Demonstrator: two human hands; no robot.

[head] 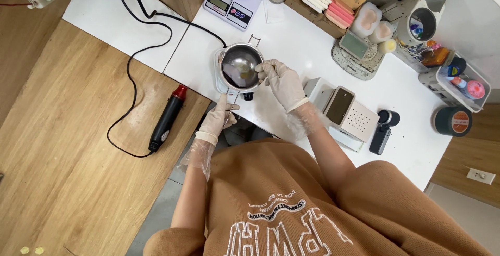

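Left hand (220, 119) grips handle of steel melting pot (241, 66) (on heater); right hand (281, 81) pinches rim, 2-hand steadying step.

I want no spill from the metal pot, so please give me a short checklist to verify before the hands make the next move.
1. Left hand grips the pot handle: ok.
2. Right hand steadies the rim of the metal pot: ok.
3. Both hands gloved: ok.
4. Pot sits level on its white base: cannot tell.
5. Black cord lies away from the pot: not ok, it runs right up to it.
6. Heat gun lies apart from the hands: ok.
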